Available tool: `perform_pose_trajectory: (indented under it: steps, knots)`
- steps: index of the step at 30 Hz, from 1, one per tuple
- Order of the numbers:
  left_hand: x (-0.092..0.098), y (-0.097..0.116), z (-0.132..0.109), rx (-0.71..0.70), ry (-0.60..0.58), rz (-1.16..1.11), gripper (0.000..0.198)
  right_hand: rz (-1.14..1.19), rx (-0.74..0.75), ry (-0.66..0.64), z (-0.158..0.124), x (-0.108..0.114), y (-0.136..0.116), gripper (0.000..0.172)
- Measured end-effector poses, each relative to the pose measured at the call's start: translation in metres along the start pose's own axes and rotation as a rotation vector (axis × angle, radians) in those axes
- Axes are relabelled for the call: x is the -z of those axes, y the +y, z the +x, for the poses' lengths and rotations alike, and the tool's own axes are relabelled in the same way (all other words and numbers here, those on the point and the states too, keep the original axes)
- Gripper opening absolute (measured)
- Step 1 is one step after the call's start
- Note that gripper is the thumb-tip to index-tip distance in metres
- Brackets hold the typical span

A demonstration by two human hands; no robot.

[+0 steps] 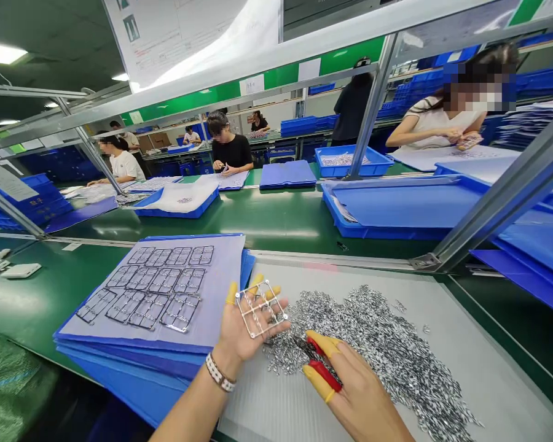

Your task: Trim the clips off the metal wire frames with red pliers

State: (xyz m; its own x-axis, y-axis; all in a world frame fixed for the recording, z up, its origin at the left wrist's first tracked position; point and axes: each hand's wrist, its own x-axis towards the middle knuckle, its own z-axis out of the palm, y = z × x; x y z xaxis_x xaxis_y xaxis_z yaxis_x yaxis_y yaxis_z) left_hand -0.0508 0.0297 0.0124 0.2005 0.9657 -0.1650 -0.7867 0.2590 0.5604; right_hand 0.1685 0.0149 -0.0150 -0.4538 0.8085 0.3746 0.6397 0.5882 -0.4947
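My left hand (242, 325) is turned palm up, with yellow finger cots on some fingertips. Across its palm and fingers lies a small square metal frame (260, 309) with crossbars. Yellow cots also cover the thumb and forefinger of my right hand (350, 380), which is closed around red-handled pliers (323, 371). Their dark jaws point toward the left hand, over the near edge of a heap of small shiny metal pieces (373, 344). To the left, several similar frames (180, 312) lie in rows on a pale sheet.
Blue boards (120, 374) are stacked under the sheet. The heap spreads over a grey ribbed board (267, 405). A metal upright (502, 190) slants at the right. Across the green bench stand blue trays (396, 209), and several people work there, one in a black shirt (231, 150).
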Motion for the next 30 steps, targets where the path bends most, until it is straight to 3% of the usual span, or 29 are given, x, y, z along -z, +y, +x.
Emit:
perform_pose_trajectory:
  steps: [5, 9, 16, 23, 30]
  knots:
    - [0.000, -0.040, 0.003, 0.034, 0.078, -0.027, 0.058, -0.127, -0.029, 0.007, 0.011, 0.001, -0.020, 0.032]
    - [-0.002, -0.054, 0.002, 0.007, 0.109, -0.027, 0.059, -0.248, -0.087, -0.082, 0.023, -0.005, -0.033, 0.025]
    - [0.003, -0.060, 0.000, -0.028, 0.088, 0.060, 0.061, -0.295, -0.170, -0.196, 0.032, -0.009, -0.037, 0.037]
    - [0.016, -0.061, 0.004, -0.074, 0.104, 0.127, 0.059, -0.233, -0.173, -0.209, 0.038, -0.007, -0.037, 0.028]
    - [0.012, -0.059, -0.001, -0.120, 0.121, 0.278, 0.053, -0.189, -0.183, -0.271, 0.041, 0.000, -0.036, 0.019]
